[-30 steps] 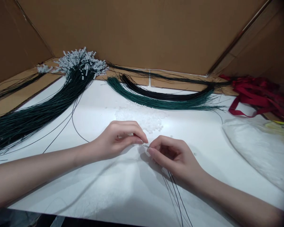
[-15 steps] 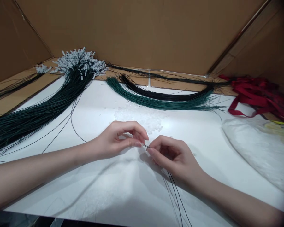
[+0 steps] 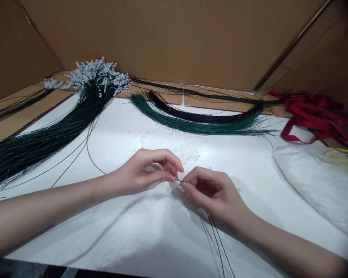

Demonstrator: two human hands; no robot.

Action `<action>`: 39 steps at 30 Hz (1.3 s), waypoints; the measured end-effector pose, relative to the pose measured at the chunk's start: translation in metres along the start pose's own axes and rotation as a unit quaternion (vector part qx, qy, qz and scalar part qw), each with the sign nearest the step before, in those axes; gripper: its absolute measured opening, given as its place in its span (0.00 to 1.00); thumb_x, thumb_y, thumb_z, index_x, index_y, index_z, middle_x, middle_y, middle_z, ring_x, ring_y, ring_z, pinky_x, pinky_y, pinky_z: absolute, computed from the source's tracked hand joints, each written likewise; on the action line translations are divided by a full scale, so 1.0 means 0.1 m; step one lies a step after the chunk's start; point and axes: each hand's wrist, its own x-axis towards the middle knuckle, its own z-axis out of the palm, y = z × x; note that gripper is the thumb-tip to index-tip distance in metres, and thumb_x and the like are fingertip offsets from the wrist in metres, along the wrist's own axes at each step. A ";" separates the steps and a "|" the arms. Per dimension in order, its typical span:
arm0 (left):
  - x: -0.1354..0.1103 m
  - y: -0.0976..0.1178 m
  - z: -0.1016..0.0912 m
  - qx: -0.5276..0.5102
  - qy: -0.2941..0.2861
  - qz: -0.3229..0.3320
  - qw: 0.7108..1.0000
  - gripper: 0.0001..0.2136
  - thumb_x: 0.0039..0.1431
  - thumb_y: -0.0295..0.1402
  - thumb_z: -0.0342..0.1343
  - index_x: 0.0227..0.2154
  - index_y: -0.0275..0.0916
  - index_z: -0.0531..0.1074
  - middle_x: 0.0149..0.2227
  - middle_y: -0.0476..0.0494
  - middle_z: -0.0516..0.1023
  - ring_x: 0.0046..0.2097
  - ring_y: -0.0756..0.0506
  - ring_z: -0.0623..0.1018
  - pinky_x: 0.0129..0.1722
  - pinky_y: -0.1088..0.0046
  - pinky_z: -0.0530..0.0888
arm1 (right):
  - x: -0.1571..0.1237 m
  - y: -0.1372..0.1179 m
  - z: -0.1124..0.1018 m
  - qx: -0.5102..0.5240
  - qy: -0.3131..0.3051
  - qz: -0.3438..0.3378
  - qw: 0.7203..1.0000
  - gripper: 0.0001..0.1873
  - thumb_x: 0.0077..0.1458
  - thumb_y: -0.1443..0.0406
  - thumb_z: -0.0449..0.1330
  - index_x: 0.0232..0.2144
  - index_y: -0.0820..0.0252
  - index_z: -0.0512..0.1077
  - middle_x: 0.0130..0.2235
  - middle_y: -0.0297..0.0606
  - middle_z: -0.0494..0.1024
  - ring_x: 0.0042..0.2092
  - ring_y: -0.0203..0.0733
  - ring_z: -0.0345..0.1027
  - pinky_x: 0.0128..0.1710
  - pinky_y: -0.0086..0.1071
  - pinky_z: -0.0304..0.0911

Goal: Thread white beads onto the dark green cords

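Between the thumb and forefinger of my right hand (image 3: pixel 211 189), thin dark wires (image 3: pixel 216 231) are pinched, their long tails hanging down toward the front edge. A short stretch of them spans the small gap to my left hand (image 3: pixel 156 170). That hand's thumb and finger are closed at the wire tips; whatever sits between them is too small and hidden to name. Just beyond both hands, a scatter of small clear-white beads (image 3: pixel 176 144) lies on the white work surface (image 3: pixel 118 227).
At left lies a thick bundle of dark green wires (image 3: pixel 60 123) with white beaded tips (image 3: pixel 97 75). Curved green wires (image 3: pixel 174 125) and black wires (image 3: pixel 197 116) rest at the back. Red ribbon (image 3: pixel 313 116) and a clear plastic bag (image 3: pixel 316 185) are at right. Cardboard walls (image 3: pixel 162 38) enclose the back.
Hardly anything differs. My left fingertips have shifted very slightly right, toward my right hand, and the hanging wires have swayed a little.
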 end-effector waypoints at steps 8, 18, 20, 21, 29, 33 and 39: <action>-0.01 -0.01 -0.01 -0.003 -0.004 0.013 1.000 0.05 0.63 0.28 0.59 0.42 0.38 0.74 0.37 0.45 0.79 0.39 0.50 0.80 0.40 0.77 0.77 | -0.01 0.01 0.00 -0.009 -0.006 0.004 1.000 0.08 0.60 0.66 0.59 0.28 0.62 0.71 0.24 0.30 0.66 0.25 0.31 0.57 0.23 0.26 0.52; -0.01 -0.02 0.00 -0.001 -0.014 0.012 1.000 0.06 0.63 0.28 0.59 0.42 0.38 0.74 0.37 0.44 0.78 0.39 0.50 0.80 0.40 0.76 0.77 | 0.00 -0.01 -0.01 -0.027 -0.009 -0.010 1.000 0.07 0.57 0.69 0.59 0.26 0.63 0.71 0.23 0.29 0.65 0.25 0.30 0.56 0.23 0.26 0.51; -0.01 -0.02 0.00 0.000 -0.016 0.011 1.000 0.06 0.63 0.28 0.59 0.43 0.39 0.74 0.38 0.45 0.78 0.40 0.50 0.80 0.40 0.77 0.77 | 0.00 -0.02 0.00 -0.028 -0.009 -0.012 0.999 0.07 0.56 0.69 0.59 0.26 0.63 0.71 0.22 0.28 0.64 0.24 0.30 0.54 0.23 0.26 0.51; -0.01 -0.02 0.00 0.000 -0.017 0.008 1.000 0.06 0.63 0.28 0.59 0.43 0.39 0.74 0.38 0.45 0.78 0.40 0.50 0.80 0.40 0.77 0.77 | 0.00 -0.03 0.00 -0.029 -0.009 -0.013 0.999 0.07 0.56 0.70 0.59 0.26 0.63 0.71 0.22 0.28 0.63 0.24 0.29 0.54 0.22 0.26 0.50; 0.00 -0.01 0.00 -0.002 -0.025 0.008 1.000 0.07 0.62 0.27 0.60 0.43 0.37 0.73 0.36 0.45 0.80 0.38 0.50 0.81 0.38 0.78 0.77 | 0.00 -0.03 0.00 -0.043 -0.005 -0.018 0.999 0.07 0.56 0.68 0.59 0.26 0.62 0.72 0.22 0.30 0.65 0.25 0.31 0.56 0.23 0.27 0.52; 0.02 0.01 0.01 -0.007 -0.027 0.014 1.000 0.07 0.62 0.25 0.59 0.43 0.36 0.73 0.35 0.45 0.80 0.37 0.50 0.81 0.38 0.78 0.78 | 0.00 -0.02 0.01 -0.055 -0.002 -0.021 0.998 0.07 0.56 0.67 0.59 0.26 0.62 0.73 0.22 0.31 0.67 0.25 0.32 0.56 0.24 0.28 0.52; 0.01 0.00 0.01 -0.003 -0.025 0.023 0.999 0.08 0.61 0.24 0.59 0.43 0.37 0.73 0.35 0.46 0.80 0.38 0.51 0.81 0.38 0.79 0.78 | 0.00 -0.01 0.01 -0.061 -0.008 -0.029 0.998 0.07 0.56 0.68 0.59 0.26 0.63 0.73 0.22 0.31 0.67 0.25 0.32 0.56 0.24 0.28 0.52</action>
